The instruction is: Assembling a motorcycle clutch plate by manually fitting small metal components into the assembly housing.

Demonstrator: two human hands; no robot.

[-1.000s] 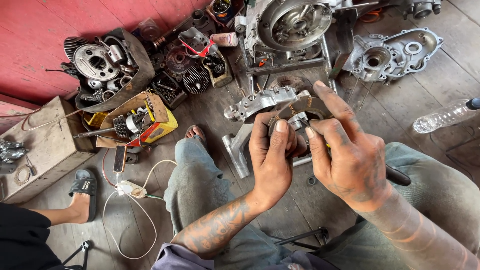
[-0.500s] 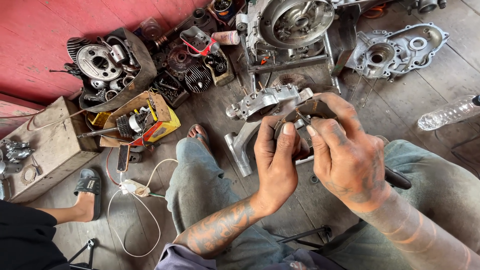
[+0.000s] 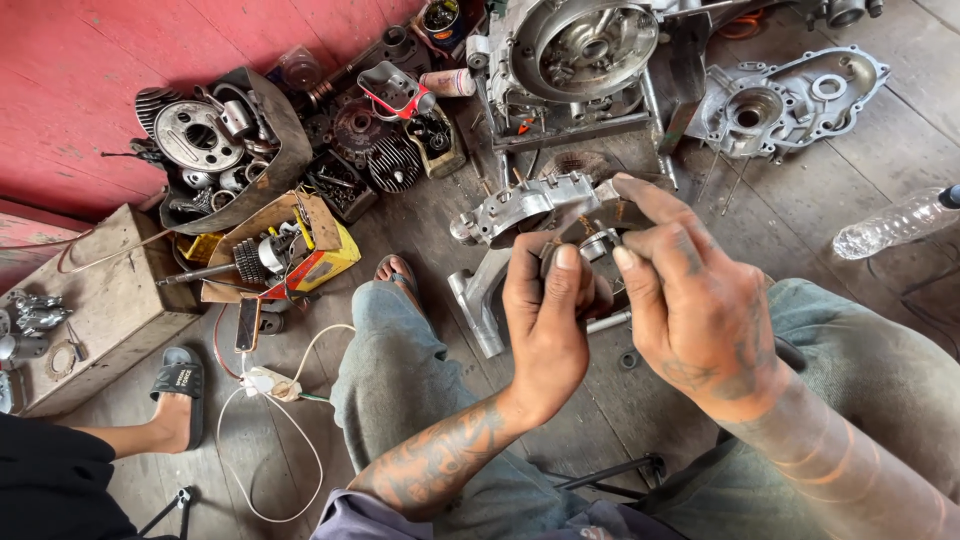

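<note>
Left hand (image 3: 548, 320): grimy, forearm tattooed; fingers curled closed around a small metal part (image 3: 592, 243), thumb pressed upward along its side.
Right hand (image 3: 690, 300): oil-stained, back of the hand facing the camera; thumb and forefinger pinched onto the same small metal part from the right.
Small metal part: dull grey, with a round, ring-like end showing between the fingertips; held in the air above the knees, just in front of the cast housing; most of it is hidden by the fingers.
Cast housing (image 3: 520, 210): bright aluminium, lumpy and rounded, threaded studs sticking up; lies on the floor beyond the hands.
Engine case (image 3: 585, 50): large grey casting with a wide circular bore, propped upright at the top.
Cover plate (image 3: 790, 95): flat silvery casting with round holes, at upper right.
Plastic bottle (image 3: 895, 222): clear, ribbed, lying on its side at the right.
Cardboard box (image 3: 290, 250): torn, yellow and brown, holding a finned cylinder.
Floor (image 3: 800, 210): worn grey wooden planks.
Wall (image 3: 80, 90): red painted boards.
</note>
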